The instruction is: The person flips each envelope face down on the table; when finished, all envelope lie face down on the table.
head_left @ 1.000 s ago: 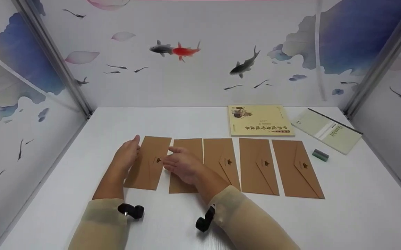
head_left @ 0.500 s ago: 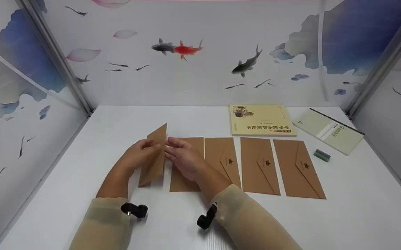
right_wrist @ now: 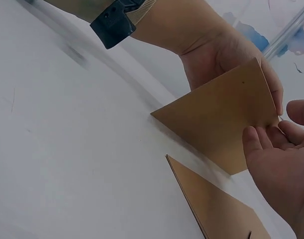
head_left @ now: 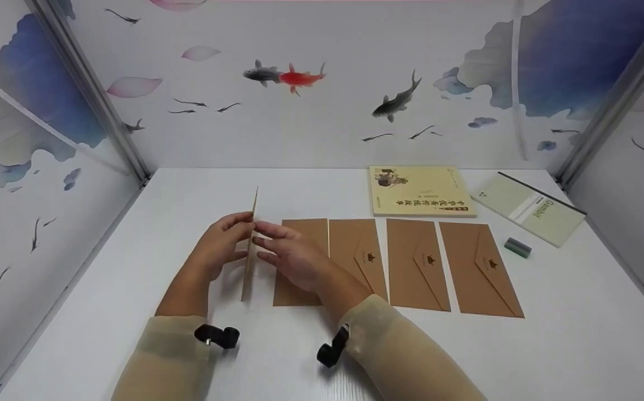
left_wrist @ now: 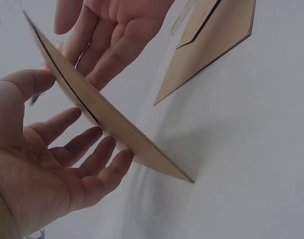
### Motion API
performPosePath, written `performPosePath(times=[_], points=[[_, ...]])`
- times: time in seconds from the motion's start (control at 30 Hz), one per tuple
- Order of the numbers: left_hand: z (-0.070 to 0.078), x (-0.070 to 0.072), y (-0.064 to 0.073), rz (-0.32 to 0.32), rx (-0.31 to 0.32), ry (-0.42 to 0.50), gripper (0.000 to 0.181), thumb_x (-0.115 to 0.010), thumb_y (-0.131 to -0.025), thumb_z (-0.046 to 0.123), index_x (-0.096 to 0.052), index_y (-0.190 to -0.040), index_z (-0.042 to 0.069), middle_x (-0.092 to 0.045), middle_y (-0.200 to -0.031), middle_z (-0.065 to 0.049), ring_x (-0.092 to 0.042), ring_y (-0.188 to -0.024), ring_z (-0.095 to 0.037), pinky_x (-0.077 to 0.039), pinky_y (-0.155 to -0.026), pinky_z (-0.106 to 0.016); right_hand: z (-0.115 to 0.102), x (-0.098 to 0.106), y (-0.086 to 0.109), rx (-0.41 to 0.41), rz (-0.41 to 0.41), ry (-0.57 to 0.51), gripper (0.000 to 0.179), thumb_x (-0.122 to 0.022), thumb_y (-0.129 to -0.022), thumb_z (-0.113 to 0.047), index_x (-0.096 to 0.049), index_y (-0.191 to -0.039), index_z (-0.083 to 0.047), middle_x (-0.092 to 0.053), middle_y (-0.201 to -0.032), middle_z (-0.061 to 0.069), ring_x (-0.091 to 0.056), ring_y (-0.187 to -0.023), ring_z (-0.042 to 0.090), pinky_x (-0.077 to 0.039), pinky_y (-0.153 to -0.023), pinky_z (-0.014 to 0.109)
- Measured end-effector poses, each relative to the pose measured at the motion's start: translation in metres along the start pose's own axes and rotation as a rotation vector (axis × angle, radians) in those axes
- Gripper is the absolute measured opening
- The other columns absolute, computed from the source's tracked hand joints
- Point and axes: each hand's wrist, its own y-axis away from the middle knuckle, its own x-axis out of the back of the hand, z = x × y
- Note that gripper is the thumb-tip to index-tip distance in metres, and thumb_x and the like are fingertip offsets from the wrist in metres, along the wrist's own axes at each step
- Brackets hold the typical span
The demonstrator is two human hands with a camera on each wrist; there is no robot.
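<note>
In the head view a brown paper envelope [head_left: 247,281] stands nearly upright, seen almost edge-on between the two hands. My left hand [head_left: 216,245] holds it from the left, thumb and fingertips at its surface and upper edge. From the other side, my right hand [head_left: 299,259] touches it with extended, slightly spread fingers. The left wrist view shows the envelope [left_wrist: 142,144] slanting across, left fingertips along its dark-lined flap side. Its plain brown face [right_wrist: 206,112] shows in the right wrist view, with the right fingertips against it and the right thumb apart.
Several brown envelopes lie in a row to the right, the nearest [head_left: 305,295] partly under the right hand, the farthest [head_left: 481,284] at the row's end. Behind them are a yellow book [head_left: 422,192] and a pale green notebook [head_left: 528,209]. A small grey-green block [head_left: 517,248] lies close by.
The leftmost envelope has come up from lying flat on the table to nearly upright. My left hand has moved right with it, and the right fingers now meet its other side.
</note>
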Motion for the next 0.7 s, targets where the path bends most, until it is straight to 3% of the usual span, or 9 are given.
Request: performPosePath(times=[0.17, 0.27, 0.37, 0.53, 0.7], points=[[0.005, 0.002, 0.002, 0.045, 0.019, 0.083, 0.057, -0.051, -0.105, 0.035, -0.048, -0.161, 0.022, -0.043, -0.17, -0.005, -0.045, -0.156, -0.032, -0.042, -0.125, -0.058, 0.004, -0.004, 0.002, -0.053, -0.05, 0.041, 0.046, -0.05, -0.111, -0.008, -0.055, -0.157, -0.013, -0.046, -0.169, 0.001, -0.036, -0.162, 0.025, -0.034, -0.132, 0.048], [0.006, 0.006, 0.004, 0.054, 0.033, 0.102, 0.056, -0.048, -0.105, 0.032, -0.048, -0.161, 0.025, -0.041, -0.172, -0.002, -0.045, -0.156, -0.033, -0.037, -0.128, -0.058, 0.007, -0.006, 0.002, -0.082, -0.039, 0.051, 0.047, -0.052, -0.111, -0.01, -0.054, -0.157, -0.013, -0.044, -0.171, 0.001, -0.031, -0.165, 0.025, -0.031, -0.133, 0.048], [0.005, 0.011, 0.004, 0.064, 0.049, 0.13, 0.053, -0.048, -0.105, 0.03, -0.05, -0.159, 0.027, -0.043, -0.17, -0.001, -0.047, -0.155, -0.032, -0.04, -0.127, -0.055, 0.009, -0.006, 0.003, -0.121, -0.008, 0.042, 0.048, -0.054, -0.11, -0.012, -0.053, -0.157, -0.01, -0.043, -0.171, 0.004, -0.028, -0.166, 0.026, -0.029, -0.134, 0.047], [0.0, 0.022, 0.002, 0.045, 0.07, 0.255, 0.054, -0.051, -0.105, 0.021, -0.051, -0.158, 0.028, -0.05, -0.164, -0.002, -0.058, -0.143, -0.026, -0.056, -0.107, -0.038, 0.011, -0.004, 0.002, -0.179, 0.023, 0.041, 0.052, -0.054, -0.11, -0.015, -0.046, -0.162, -0.007, -0.039, -0.174, 0.006, -0.025, -0.167, 0.026, -0.027, -0.135, 0.045], [-0.008, 0.032, -0.003, 0.039, 0.085, 0.338, 0.063, -0.049, -0.102, 0.009, -0.045, -0.163, 0.027, -0.046, -0.168, -0.002, -0.062, -0.126, -0.021, -0.058, -0.09, -0.028, 0.012, -0.004, 0.001, -0.19, 0.058, 0.056, 0.06, -0.053, -0.111, -0.019, -0.035, -0.167, -0.005, -0.032, -0.177, 0.009, -0.018, -0.169, 0.026, -0.024, -0.136, 0.045]])
